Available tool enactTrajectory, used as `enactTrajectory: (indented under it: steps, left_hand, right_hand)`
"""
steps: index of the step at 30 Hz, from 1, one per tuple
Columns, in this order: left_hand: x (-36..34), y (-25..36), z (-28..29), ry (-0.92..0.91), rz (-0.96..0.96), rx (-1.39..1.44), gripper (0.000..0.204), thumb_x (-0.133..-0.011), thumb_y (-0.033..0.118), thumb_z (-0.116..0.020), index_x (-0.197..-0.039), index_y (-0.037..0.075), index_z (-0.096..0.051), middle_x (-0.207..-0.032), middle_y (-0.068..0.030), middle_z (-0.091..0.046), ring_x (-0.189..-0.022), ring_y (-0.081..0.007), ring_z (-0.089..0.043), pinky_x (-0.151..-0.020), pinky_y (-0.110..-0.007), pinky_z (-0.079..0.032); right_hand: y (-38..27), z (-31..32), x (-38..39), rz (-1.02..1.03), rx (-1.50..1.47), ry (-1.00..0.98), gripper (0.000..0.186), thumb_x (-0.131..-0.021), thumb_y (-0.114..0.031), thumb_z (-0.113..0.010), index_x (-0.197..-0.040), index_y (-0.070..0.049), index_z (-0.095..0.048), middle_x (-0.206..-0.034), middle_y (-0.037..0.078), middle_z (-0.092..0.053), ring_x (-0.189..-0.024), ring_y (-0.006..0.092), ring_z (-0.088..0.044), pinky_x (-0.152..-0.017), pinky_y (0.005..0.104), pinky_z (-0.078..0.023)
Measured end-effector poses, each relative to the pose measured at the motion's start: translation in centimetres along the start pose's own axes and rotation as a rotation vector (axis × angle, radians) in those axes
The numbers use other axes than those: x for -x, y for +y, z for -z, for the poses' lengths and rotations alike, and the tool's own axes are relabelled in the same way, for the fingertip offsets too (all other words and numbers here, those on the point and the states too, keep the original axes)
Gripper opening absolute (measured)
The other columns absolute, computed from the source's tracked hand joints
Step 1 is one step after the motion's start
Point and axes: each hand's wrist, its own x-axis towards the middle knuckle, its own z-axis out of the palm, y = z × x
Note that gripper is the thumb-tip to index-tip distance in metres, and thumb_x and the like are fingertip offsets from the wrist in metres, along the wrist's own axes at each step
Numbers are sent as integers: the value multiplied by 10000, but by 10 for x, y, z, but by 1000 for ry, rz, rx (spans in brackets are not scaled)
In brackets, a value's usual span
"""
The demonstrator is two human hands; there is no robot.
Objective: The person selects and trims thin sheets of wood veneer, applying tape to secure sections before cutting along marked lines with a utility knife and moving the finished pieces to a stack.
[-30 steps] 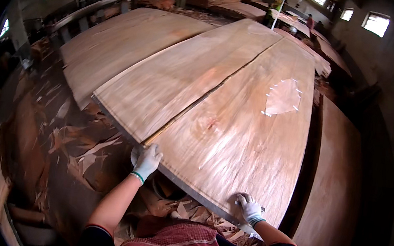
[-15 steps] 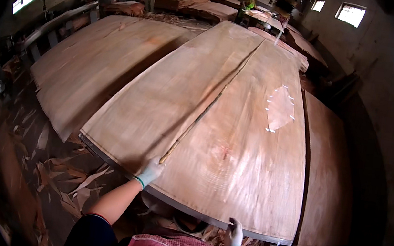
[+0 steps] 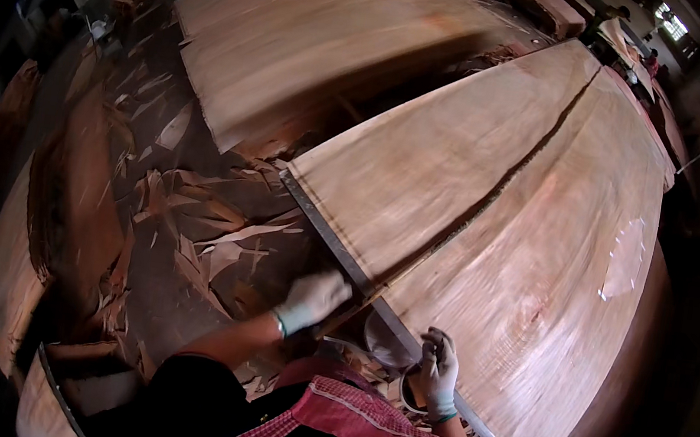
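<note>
A large wood veneer sheet [image 3: 528,266] lies on a metal-edged table, split lengthwise by a narrow dark gap [image 3: 503,185]. My left hand [image 3: 315,302], in a white glove with a green cuff, is off the table's near edge, just left of the gap's near end. Motion smears its fingers, so its grip is unclear. Below the gap's end a thin brownish strip [image 3: 344,318] slants down past the edge, close to that hand. Over the metal edge [image 3: 398,325], my gloved right hand [image 3: 438,373] has curled, dark-tipped fingers; what they hold, if anything, is hidden.
Another veneer sheet [image 3: 328,41] lies on a stack to the left. Torn veneer scraps [image 3: 215,246] litter the floor between. A taped patch [image 3: 624,261] sits on the right part of the near sheet. A person [image 3: 614,24] is at the far end. A pale container [image 3: 392,342] stands under the edge.
My left hand has moved off the sheet, past the near edge, from the strip's end it held. My right hand is now higher against the edge. The view has turned left.
</note>
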Motion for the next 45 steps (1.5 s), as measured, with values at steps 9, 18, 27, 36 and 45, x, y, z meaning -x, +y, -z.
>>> enactTrajectory:
  steps: [9,18,27,36,45]
  left_hand:
    - [-197,-166,69,539,614,-91,404,-716,307,-740,-1013,69,-603,-1041,-229,-641,-942,-426,-610,-807,-505,-485]
    - [-126,57,23,460,-168,169,162,-768,73,-674,-902,27,-595,-962,-194,-611,-1023,-366,-568,-870,-453,-445]
    - [29,25,-32,-888,454,845,425,-957,254,-621,-1271,-6,-499,-1046,-96,-648,-887,-198,-624,-858,-304,-501]
    - [-11,48,-45,-919,598,1680,237,-1012,276,-512,-1011,51,-588,-587,45,-347,-402,-50,-270,-384,-218,-243]
    - [-32,69,-20,-494,319,823,216,-937,247,-627,-842,80,-528,-575,0,-488,-394,-84,-434,-344,-250,-363]
  right_hand:
    - [-34,-105,-106,-315,-304,-292,293,-935,-186,-612,-1178,-22,-624,-1012,109,-675,-913,147,-630,-797,286,-499]
    - [-49,-115,-220,-434,-458,-140,421,-930,-374,-602,-1147,-13,-579,-958,87,-673,-765,174,-650,-588,275,-455]
    - [127,63,-111,-556,-320,556,131,-862,-76,-552,-910,-4,-650,-742,33,-619,-633,149,-579,-576,297,-478]
    - [189,87,-20,-751,-216,705,188,-817,-47,-606,-965,37,-685,-817,68,-670,-694,157,-603,-646,323,-493]
    - [103,63,-42,-523,376,-287,481,-893,-428,-630,-1010,38,-664,-733,147,-678,-670,298,-677,-625,409,-526]
